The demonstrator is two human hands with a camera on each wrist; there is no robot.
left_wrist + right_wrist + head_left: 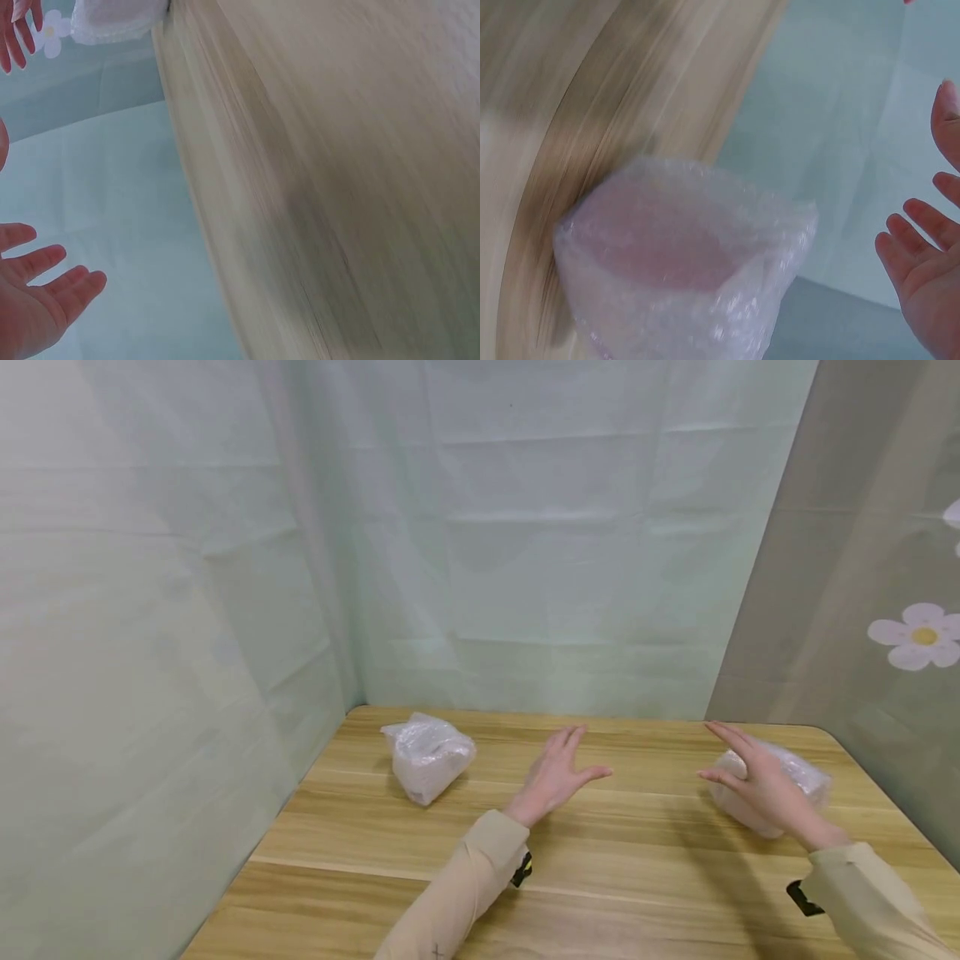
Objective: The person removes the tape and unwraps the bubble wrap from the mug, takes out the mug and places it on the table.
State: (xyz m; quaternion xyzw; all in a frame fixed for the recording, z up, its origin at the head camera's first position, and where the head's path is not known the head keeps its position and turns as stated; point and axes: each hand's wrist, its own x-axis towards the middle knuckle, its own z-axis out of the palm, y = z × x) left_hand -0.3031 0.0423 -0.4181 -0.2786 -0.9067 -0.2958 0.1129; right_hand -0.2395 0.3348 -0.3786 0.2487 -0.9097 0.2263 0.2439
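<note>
My left hand (551,778) hovers over the middle of the wooden table, thumb spread from straight fingers and nothing in it. To its left a bubble-wrapped bundle (429,758) lies on the table, apart from the hand. My right hand (768,789) is held with fingers extended in front of a second bubble-wrapped bundle (812,777), partly hiding it in the head view. In the right wrist view that bundle (682,262) sits beside the hand (930,285), with a gap between them. What the wrap contains cannot be made out.
The wooden table (330,835) has rounded far corners. Pale green cloth (540,568) hangs behind it and at the left, and a grey-brown cloth panel (810,593) with white flowers hangs at the right. Dark wrist straps (805,898) show at both cuffs.
</note>
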